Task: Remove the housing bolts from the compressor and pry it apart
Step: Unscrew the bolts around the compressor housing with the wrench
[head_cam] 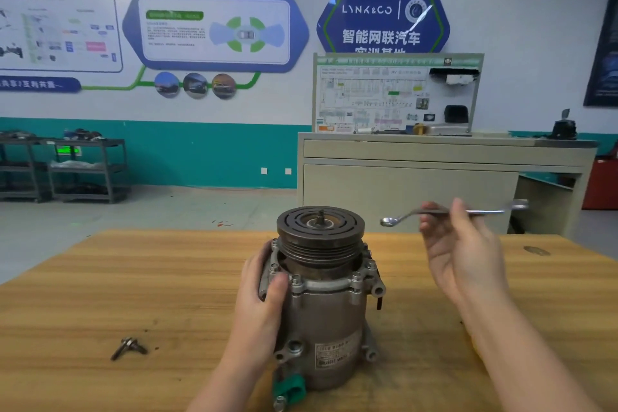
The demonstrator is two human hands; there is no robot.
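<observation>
Compressor (329,304): we found it standing upright near the middle of the wooden counter (100,294), pulley face up, green connector (290,388) at its base.
Housing bolts (295,279): we saw several seated in the flange ring below the pulley.
Loose bolts (128,346): we noted two lying crossed on the counter, well left of the compressor.
Left hand (264,298): we saw it grasping the compressor's left flank, thumb across the flange.
Right hand (465,251): we saw it raised to the right of the pulley, palm toward us, fingers pinching a wrench.
Wrench (451,212): we saw it held level above the counter, apart from the compressor.
Shelving racks (87,167): we saw dark parts on them, too blurred to identify.
</observation>
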